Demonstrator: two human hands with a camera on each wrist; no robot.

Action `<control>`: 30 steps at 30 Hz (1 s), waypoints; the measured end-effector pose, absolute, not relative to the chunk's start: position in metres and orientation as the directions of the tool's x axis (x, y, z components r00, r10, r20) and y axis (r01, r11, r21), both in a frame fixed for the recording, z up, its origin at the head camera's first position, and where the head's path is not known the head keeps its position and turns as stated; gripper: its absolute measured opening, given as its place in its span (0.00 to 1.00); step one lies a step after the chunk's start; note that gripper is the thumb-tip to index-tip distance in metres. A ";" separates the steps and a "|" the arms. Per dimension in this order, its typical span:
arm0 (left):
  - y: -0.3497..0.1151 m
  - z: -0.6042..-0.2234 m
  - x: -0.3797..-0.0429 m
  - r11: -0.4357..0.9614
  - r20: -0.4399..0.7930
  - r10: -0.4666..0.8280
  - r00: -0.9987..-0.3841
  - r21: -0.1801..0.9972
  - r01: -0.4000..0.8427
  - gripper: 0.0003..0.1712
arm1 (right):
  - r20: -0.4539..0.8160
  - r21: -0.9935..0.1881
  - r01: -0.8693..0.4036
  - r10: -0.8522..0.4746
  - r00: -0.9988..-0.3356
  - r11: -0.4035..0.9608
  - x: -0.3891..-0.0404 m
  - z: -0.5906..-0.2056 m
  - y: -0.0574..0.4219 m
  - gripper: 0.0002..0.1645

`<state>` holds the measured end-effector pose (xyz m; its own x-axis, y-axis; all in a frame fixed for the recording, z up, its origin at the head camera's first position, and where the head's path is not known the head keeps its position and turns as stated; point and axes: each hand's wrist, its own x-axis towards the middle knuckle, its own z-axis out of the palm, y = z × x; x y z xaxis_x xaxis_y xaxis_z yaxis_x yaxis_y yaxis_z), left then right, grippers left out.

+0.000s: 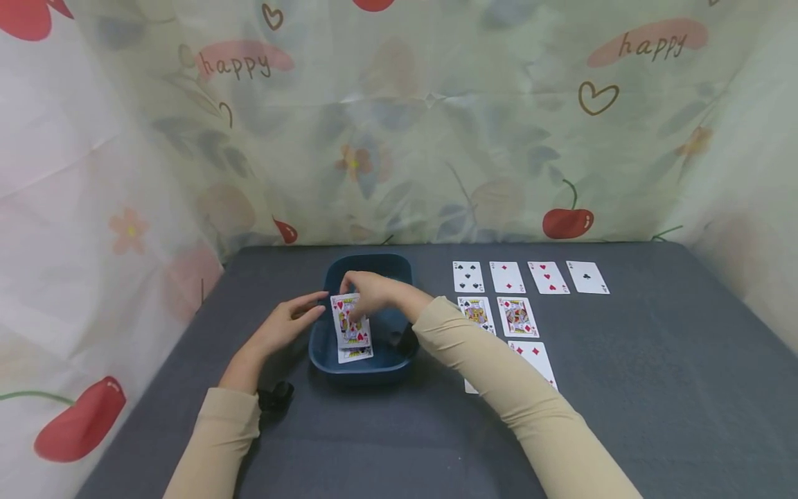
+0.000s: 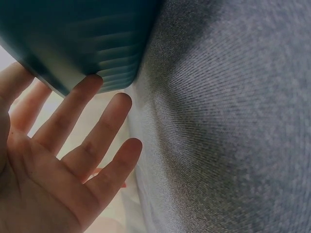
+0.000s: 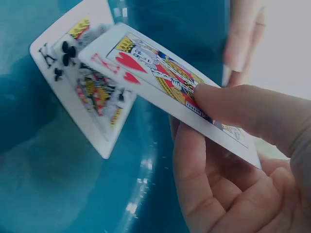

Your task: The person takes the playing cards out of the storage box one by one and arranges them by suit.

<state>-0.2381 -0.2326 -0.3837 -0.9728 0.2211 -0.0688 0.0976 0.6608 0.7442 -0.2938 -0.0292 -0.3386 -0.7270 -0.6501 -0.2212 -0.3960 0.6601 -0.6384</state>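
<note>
Between thumb and fingers, my right hand [image 1: 372, 294] pinches a king of hearts playing card [image 3: 155, 77] inside the blue basin [image 1: 330, 364]. Under it, a king of clubs [image 3: 87, 82] lies in the basin, partly covered by the held card in the right wrist view. My left hand [image 1: 285, 326] is at the basin's left side, its fingers [image 2: 68, 116] spread and fairly straight, fingertips right at the outer wall. Nothing is in the left palm.
Right of the basin, playing cards lie face up in rows on the dark grey cloth [image 1: 654, 388]: a back row including a club card [image 1: 587, 277], then two face cards [image 1: 517, 317], then a diamond card [image 1: 535, 357]. The right sleeve covers part of the front cards. A printed curtain [image 1: 424, 138] hangs behind.
</note>
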 end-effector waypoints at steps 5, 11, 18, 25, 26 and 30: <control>-0.232 -0.385 -0.238 0.659 -0.068 0.212 -0.975 0.746 0.092 0.30 | -0.183 -0.677 -0.389 -0.655 -0.733 0.625 -0.290 -0.325 -0.020 0.23; -0.232 -0.387 -0.240 0.663 -0.079 0.195 -0.978 0.745 0.072 0.30 | -0.095 -0.750 -0.375 -0.650 -0.754 0.545 -0.291 -0.314 0.000 0.24; -0.230 -0.384 -0.238 0.674 -0.100 0.166 -0.981 0.737 0.039 0.29 | 0.005 -0.807 -0.378 -0.635 -0.772 0.454 -0.299 -0.311 0.033 0.23; -0.231 -0.384 -0.239 0.679 -0.100 0.166 -0.981 0.733 0.040 0.29 | 0.023 -0.851 -0.306 -0.551 -0.834 0.426 -0.303 -0.313 0.067 0.24; -0.232 -0.384 -0.239 0.678 -0.100 0.168 -0.981 0.734 0.042 0.29 | 0.023 -0.857 -0.293 -0.537 -0.843 0.423 -0.303 -0.314 0.072 0.24; -0.231 -0.383 -0.239 0.672 -0.101 0.171 -0.980 0.740 0.041 0.28 | 0.019 -0.876 -0.253 -0.495 -0.868 0.410 -0.304 -0.318 0.095 0.25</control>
